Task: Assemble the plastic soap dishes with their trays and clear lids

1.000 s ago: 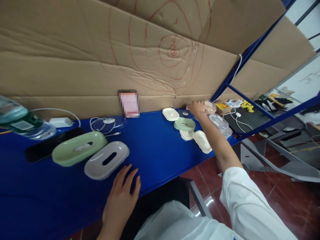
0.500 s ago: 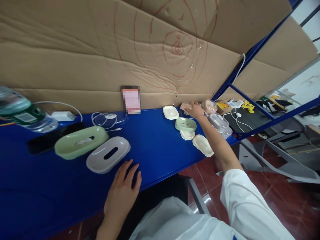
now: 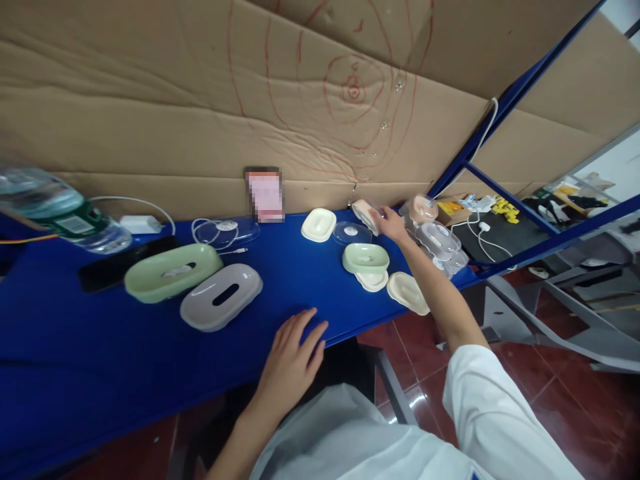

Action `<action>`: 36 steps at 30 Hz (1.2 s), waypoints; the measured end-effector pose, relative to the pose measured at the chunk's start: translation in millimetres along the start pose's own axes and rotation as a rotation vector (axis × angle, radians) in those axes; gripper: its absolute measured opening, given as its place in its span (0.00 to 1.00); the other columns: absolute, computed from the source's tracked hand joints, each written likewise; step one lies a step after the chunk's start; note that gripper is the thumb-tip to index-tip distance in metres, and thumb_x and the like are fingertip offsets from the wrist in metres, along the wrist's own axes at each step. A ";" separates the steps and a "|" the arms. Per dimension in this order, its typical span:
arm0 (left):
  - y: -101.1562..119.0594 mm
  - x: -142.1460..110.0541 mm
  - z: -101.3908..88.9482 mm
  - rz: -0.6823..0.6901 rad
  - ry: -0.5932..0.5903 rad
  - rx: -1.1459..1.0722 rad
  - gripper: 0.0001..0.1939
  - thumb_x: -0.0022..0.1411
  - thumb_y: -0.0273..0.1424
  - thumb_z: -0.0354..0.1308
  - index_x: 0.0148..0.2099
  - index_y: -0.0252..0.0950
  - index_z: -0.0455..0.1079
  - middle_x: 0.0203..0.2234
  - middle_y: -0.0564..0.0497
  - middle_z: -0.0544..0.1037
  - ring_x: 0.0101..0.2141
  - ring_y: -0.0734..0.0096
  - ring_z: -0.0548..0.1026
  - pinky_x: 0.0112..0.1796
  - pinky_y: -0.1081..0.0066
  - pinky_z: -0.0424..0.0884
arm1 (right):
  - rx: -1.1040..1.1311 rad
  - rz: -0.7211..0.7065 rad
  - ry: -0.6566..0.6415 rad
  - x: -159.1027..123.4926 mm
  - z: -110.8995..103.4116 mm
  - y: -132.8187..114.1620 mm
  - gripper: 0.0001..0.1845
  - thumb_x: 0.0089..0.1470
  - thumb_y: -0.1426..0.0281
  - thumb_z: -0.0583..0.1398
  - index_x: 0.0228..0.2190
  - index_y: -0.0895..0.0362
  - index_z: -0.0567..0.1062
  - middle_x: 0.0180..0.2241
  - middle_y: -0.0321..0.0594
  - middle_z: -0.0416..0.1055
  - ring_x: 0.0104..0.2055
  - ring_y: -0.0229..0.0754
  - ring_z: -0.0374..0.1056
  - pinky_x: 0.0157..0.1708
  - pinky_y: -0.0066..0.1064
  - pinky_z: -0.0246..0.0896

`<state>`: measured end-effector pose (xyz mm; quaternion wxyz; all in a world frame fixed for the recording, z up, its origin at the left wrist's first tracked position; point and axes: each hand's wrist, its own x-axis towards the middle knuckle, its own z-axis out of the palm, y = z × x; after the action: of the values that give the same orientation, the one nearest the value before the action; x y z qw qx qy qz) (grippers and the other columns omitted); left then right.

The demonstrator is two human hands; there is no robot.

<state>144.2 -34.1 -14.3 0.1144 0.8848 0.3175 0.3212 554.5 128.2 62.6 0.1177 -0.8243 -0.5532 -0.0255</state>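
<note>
At the far side of the table, my right hand [image 3: 393, 224] grips a pale beige dish-shaped piece [image 3: 365, 214] by its right end, tilted up. A clear plastic oval tray [image 3: 353, 233] with a round sticker lies just left of it. Farther left is a cream dish [image 3: 319, 225]. Nearer me, a light green dish [image 3: 366, 257] rests partly over a cream piece [image 3: 372, 281], beside another cream oval piece [image 3: 407, 293]. My left hand [image 3: 295, 347] is by the front edge, fingers apart and holding nothing. Left of it are a whitish slotted oval dish [image 3: 221, 297] and a longer green one [image 3: 173, 272].
Clear plastic pieces [image 3: 440, 241] and a peach-coloured piece [image 3: 424, 209] crowd the table's right end. At the left stand a water bottle [image 3: 65, 213], a dark flat object [image 3: 110, 268] and a white charger [image 3: 141, 225]. A blue frame bar [image 3: 505, 187] crosses at right.
My right hand has raised and tilted the beige piece, and the clear tray now shows farther left. The cream dish has shifted left. My left hand has moved right, away from the whitish dish.
</note>
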 end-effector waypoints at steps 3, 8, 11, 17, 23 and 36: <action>12.5 3.4 3.6 0.036 -0.056 -0.035 0.18 0.74 0.30 0.56 0.62 0.44 0.76 0.65 0.42 0.74 0.63 0.49 0.75 0.63 0.46 0.73 | -0.046 0.004 0.042 -5.5 1.8 -2.9 0.30 0.75 0.52 0.49 0.64 0.59 0.70 0.62 0.56 0.72 0.63 0.55 0.66 0.60 0.41 0.63; -1.7 -10.7 -6.8 -0.006 0.006 0.045 0.17 0.74 0.30 0.56 0.61 0.43 0.76 0.64 0.40 0.75 0.61 0.47 0.76 0.60 0.45 0.75 | -0.152 0.043 0.052 -11.2 9.4 -3.8 0.31 0.70 0.51 0.55 0.65 0.56 0.70 0.64 0.59 0.67 0.66 0.62 0.58 0.57 0.48 0.66; -17.5 -25.1 -19.5 -0.048 0.047 0.098 0.17 0.74 0.30 0.57 0.61 0.43 0.75 0.64 0.39 0.74 0.61 0.45 0.76 0.58 0.44 0.76 | -0.202 0.057 0.033 -11.4 15.8 -2.2 0.34 0.71 0.53 0.54 0.69 0.57 0.65 0.67 0.61 0.64 0.67 0.64 0.57 0.60 0.54 0.63; -42.6 -44.2 -44.4 -0.144 0.135 0.179 0.16 0.73 0.29 0.58 0.60 0.44 0.73 0.64 0.38 0.72 0.59 0.43 0.76 0.55 0.43 0.75 | -0.277 0.057 -0.004 -12.0 14.8 2.5 0.37 0.70 0.56 0.54 0.72 0.62 0.60 0.69 0.64 0.62 0.69 0.66 0.56 0.65 0.57 0.56; -56.4 -46.6 -54.7 -0.254 0.241 0.206 0.16 0.72 0.30 0.59 0.59 0.46 0.73 0.65 0.40 0.71 0.61 0.41 0.73 0.58 0.42 0.72 | -0.302 0.045 -0.048 -18.5 3.4 -8.5 0.37 0.64 0.59 0.62 0.69 0.60 0.64 0.63 0.63 0.70 0.65 0.64 0.63 0.60 0.50 0.62; -64.1 -37.8 -43.8 -0.373 0.266 0.371 0.19 0.73 0.32 0.58 0.64 0.38 0.73 0.66 0.33 0.67 0.64 0.38 0.70 0.61 0.41 0.68 | -0.159 -0.045 0.092 -64.3 -33.0 -26.3 0.34 0.74 0.53 0.52 0.71 0.60 0.65 0.63 0.61 0.72 0.61 0.58 0.71 0.56 0.45 0.68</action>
<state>62.5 -8.7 -25.5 -0.0349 0.7673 0.5401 0.3440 508.4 72.1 87.9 0.0766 -0.8164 -0.5617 -0.1098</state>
